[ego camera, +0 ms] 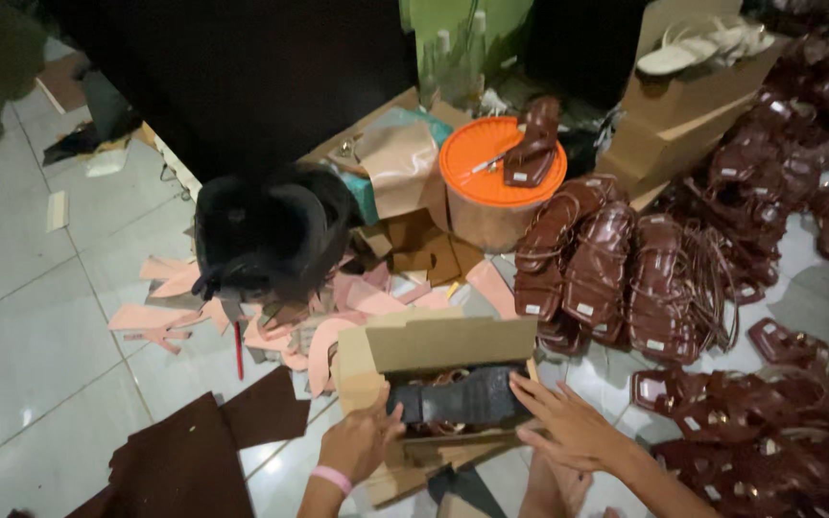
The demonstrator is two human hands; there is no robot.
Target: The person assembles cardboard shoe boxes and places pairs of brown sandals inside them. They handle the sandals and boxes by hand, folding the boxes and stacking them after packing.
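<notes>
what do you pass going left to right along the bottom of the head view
dark brown leather sheet → left hand with pink wristband → open cardboard box holding black sandals → right hand → brown sandals on the floor

Dim, grainy picture; glare spots shine on the floor tiles [11, 412] near left, the far part sinks into black shadow.

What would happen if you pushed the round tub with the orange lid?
The round tub with the orange lid would probably slide rather than roll, since it stands upright on the white tiled floor. The brown strappy sandal lying loose on its lid might slip off.
</notes>
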